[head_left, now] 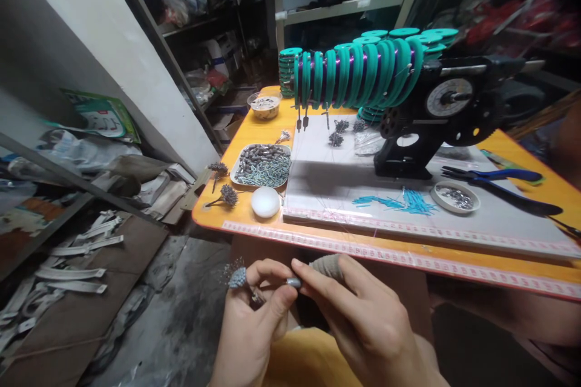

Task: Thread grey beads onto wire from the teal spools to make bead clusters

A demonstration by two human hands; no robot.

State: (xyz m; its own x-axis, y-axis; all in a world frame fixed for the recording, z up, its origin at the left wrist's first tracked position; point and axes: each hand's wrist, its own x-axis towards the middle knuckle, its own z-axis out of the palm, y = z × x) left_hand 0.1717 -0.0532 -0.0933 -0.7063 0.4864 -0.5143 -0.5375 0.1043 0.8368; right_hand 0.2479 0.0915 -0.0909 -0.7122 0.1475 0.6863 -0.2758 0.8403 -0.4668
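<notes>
Below the table's front edge, my left hand [254,314] and my right hand [363,308] meet, fingertips pinched around a small grey cylinder [294,282] that looks like a fishing sinker. A cluster of small grey-blue beads with thin wires [237,277] sticks out between the fingers of my left hand. Grey cloth wrap [327,266] covers a finger of my right hand. Thin line runs up from the table edge, too fine to trace. Nearest on the table are a white round lid-like object [265,202] and a tray [233,176] of grey sinkers and blue-green tubes.
A black winding stand [403,151] carries several teal line spools [349,75]. Blue sticks [415,201], a dish of metal bits [455,210] and blue-handled pliers [508,176] lie before it. Dark bead clusters [227,195] sit at the left edge, a clear bowl [264,110] behind.
</notes>
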